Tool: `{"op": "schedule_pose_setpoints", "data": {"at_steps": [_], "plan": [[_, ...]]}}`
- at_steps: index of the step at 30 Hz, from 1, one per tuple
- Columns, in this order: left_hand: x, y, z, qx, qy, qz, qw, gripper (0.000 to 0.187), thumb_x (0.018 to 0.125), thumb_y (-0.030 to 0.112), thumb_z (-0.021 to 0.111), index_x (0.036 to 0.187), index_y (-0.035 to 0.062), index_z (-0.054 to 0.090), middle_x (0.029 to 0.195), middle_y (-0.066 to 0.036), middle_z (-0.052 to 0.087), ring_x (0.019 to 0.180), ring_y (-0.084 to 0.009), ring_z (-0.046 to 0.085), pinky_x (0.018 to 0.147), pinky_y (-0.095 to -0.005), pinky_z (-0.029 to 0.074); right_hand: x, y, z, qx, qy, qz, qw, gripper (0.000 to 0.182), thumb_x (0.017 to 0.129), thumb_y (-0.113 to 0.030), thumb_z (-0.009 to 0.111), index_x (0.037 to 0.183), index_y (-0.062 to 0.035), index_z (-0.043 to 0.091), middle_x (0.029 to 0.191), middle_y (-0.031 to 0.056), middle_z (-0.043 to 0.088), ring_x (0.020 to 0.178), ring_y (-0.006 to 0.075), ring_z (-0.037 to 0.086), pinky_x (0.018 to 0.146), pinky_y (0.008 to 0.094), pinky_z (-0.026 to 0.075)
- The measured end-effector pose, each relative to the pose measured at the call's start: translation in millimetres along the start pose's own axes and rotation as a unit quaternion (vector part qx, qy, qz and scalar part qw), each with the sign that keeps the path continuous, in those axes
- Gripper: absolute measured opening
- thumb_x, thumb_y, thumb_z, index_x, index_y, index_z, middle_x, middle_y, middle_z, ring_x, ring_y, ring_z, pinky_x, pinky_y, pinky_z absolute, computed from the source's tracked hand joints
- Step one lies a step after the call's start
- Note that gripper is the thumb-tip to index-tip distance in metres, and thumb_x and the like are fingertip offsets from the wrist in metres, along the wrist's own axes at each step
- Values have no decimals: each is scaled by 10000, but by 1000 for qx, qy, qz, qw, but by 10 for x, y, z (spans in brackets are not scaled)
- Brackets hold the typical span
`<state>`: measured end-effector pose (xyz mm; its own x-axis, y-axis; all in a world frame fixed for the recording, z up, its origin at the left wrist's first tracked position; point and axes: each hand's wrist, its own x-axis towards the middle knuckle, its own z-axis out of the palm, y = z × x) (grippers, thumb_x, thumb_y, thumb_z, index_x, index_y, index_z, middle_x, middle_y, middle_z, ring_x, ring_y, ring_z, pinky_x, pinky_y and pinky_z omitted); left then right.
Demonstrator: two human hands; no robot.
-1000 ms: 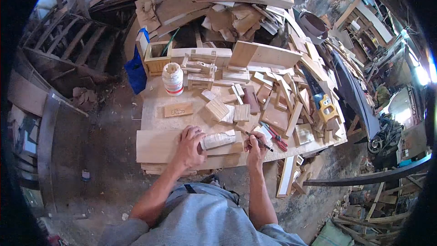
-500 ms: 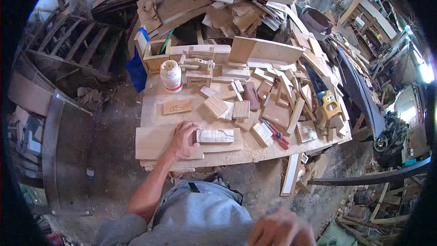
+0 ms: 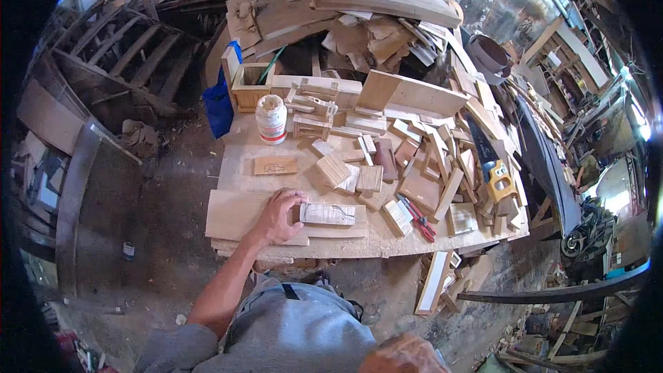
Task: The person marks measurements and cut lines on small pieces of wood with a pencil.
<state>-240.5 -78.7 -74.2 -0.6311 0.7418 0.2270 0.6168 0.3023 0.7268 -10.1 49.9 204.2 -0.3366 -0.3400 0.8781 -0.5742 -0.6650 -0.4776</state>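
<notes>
My left hand [image 3: 280, 218] curls its fingers and thumb around the left end of a small pale wooden block [image 3: 329, 214]. Dark curved lines are drawn on the block's upper face. Beneath it lie flat boards [image 3: 235, 215] along the bench's near edge. My right hand [image 3: 404, 356] is low at the bottom edge of the view, close to my body; it is blurred and cut off, so its fingers cannot be made out. A small wooden plaque [image 3: 275, 166] with a car outline lies beyond my left hand.
On the workbench [image 3: 238, 139] stands a white jar [image 3: 271, 120]. To the right lie red-handled pliers [image 3: 418, 220], a handsaw [image 3: 496, 178] with a yellow handle, and many offcuts [image 3: 370, 178]. A curved dark beam [image 3: 552, 295] juts in at the right.
My right hand has moved down and slightly left, partly leaving the view. My left hand stays on the block. The camera view has shifted slightly.
</notes>
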Motion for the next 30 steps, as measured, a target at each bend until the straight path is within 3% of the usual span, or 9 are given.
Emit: {"op": "schedule_pose_setpoints", "data": {"at_steps": [3, 6, 8, 9, 11, 15, 19, 22, 30], "plan": [[-10, -26, 6, 7, 1, 7, 1000, 578, 704, 120, 813, 1258, 53, 665, 1396, -153, 612, 1361, -355, 521, 1206, -469, 385, 37, -45, -123, -40, -27, 30, 998, 276, 1086, -105, 474, 1250, -120, 696, 921, 215, 698, 572, 217, 620, 490, 355, 486], [-7, 3, -38, -5, 8, 14, 1000, 588, 723, 160, 835, 1276, 45, 673, 1414, -160, 610, 1371, -353, 515, 1211, -471, 381, -715, 58, 96, 10, 321, 165, 932, 343, 1046, -352, 567, 1139, -38, 669, 931, 189, 730, 653, 262, 679, 563, 406, 545], [-9, 10, -58, -7, 6, 14, 1000, 601, 735, 181, 845, 1295, 45, 673, 1422, -167, 608, 1379, -353, 509, 1214, -472, 378, -1137, 235, -10, -136, 620, 252, 731, 524, 1079, -429, 466, 819, -4, 629, 781, 148, 645, 603, 257, 569, 565, 405, 477], [3, -14, -48, -2, 3, 12, 1000, 608, 740, 186, 849, 1305, 47, 670, 1421, -170, 607, 1381, -352, 507, 1216, -471, 377, -1048, 410, -451, -306, 593, 273, 693, 599, 1105, -479, 402, 707, -66, 575, 645, 98, 559, 497, 236, 456, 497, 375, 384], [-10, -38, -21, -7, -3, 8, 1000, 610, 749, 187, 849, 1314, 49, 668, 1421, -175, 605, 1386, -355, 502, 1221, -470, 372, -1448, 706, -992, -297, 633, 330, 634, 502, 1105, -385, 482, 827, -10, 667, 661, 57, 571, 531, 149, 484, 496, 302, 370], [7, -48, -26, -3, -13, -3, 1000, 602, 745, 159, 839, 1310, 46, 667, 1422, -176, 599, 1395, -369, 493, 1225, -468, 371, -1769, 1099, -1310, -260, 554, 398, 684, 308, 1070, -254, 603, 1018, 18, 738, 714, 24, 609, 595, 79, 530, 530, 246, 405], [2, -278, 72, 4, 9, 61, 998, 628, 717, 132, 832, 1313, 35, 659, 1440, -176, 582, 1410, -378, 480, 1223, -473, 379, -1876, 1360, -1472, -355, 424, 499, 667, 201, 1006, -187, 678, 1049, 3, 730, 749, 18, 661, 633, 78, 584, 564, 254, 460], [-34, -276, 76, -22, 3, 32, 999, 658, 694, 109, 834, 1322, 34, 651, 1455, -177, 568, 1417, -375, 474, 1227, -475, 374, -1883, 1480, -1523, -453, 365, 469, 664, 206, 969, -197, 705, 993, 7, 717, 721, 27, 662, 638, 84, 601, 575, 274, 477], [-53, -258, 118, 4, 14, 29, 999, 696, 695, 54, 823, 1363, 62, 627, 1463, -163, 559, 1426, -377, 467, 1227, -477, 376, -2018, 1566, -1571, -481, 350, 464, 656, 188, 926, -174, 711, 898, 10, 684, 709, 65, 673, 629, 111, 615, 562, 298, 478]]}}
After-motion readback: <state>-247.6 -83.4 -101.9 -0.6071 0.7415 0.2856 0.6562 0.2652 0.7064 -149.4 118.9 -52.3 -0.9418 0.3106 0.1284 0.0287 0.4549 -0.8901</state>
